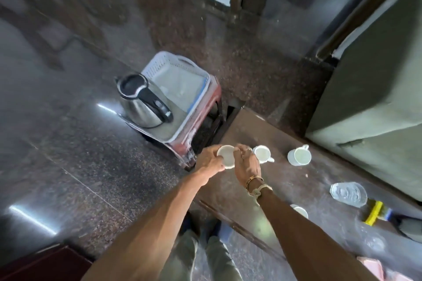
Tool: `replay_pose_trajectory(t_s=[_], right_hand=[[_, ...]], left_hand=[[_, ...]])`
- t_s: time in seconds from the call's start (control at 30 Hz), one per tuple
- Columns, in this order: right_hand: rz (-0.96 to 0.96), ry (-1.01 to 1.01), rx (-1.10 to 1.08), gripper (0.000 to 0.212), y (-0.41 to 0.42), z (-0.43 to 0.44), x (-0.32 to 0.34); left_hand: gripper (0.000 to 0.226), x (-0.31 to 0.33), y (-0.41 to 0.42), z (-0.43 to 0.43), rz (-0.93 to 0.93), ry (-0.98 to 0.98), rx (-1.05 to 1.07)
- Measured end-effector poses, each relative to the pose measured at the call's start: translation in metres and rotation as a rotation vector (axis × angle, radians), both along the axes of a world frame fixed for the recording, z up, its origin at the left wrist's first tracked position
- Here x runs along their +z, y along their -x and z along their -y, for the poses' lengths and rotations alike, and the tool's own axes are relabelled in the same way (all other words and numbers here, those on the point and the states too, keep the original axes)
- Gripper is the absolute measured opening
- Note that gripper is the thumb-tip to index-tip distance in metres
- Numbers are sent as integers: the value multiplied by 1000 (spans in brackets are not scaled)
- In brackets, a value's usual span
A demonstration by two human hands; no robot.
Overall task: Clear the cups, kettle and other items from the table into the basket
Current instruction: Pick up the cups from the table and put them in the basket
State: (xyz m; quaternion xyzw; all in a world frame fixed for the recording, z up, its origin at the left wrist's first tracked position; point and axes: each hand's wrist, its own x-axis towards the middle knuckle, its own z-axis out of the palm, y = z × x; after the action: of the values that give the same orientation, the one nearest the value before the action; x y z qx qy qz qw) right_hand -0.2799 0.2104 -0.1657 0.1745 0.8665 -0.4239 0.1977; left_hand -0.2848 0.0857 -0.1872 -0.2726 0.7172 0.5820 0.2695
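A white cup (226, 157) hangs over the table's left corner, held between both hands. My left hand (209, 159) grips its left side and my right hand (246, 162) pinches its right rim. Two more white cups (262, 154) (299, 155) stand on the brown table (285, 185) just to the right. Another white cup (301, 211) peeks out behind my right forearm. A steel kettle (143, 101) with a black handle sits in the white basket (175, 70), which rests on a red stool (205, 109) left of the table.
A clear glass dish (348, 194) and a yellow and blue object (376, 212) lie on the table's right side. A grey sofa (370, 98) borders the table at the right. Dark polished floor (68, 143) spreads to the left.
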Motion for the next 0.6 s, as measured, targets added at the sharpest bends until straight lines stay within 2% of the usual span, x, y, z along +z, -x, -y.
replay_pose_trajectory(t_s=[0.17, 0.23, 0.3, 0.4, 0.6], right_hand=[[-83, 90, 2, 40, 42, 35, 92], [-121, 133, -31, 20, 53, 49, 115], [-134, 172, -67, 21, 61, 64, 131], [-129, 220, -79, 37, 66, 87, 145], [-66, 265, -103, 42, 73, 124, 149]], left_hand=[[51, 94, 40, 31, -129, 110, 99], [48, 124, 52, 45, -156, 21, 224], [42, 146, 55, 59, -187, -97, 258], [42, 164, 54, 78, -194, -192, 288], [30, 164, 62, 121, -101, -303, 248]])
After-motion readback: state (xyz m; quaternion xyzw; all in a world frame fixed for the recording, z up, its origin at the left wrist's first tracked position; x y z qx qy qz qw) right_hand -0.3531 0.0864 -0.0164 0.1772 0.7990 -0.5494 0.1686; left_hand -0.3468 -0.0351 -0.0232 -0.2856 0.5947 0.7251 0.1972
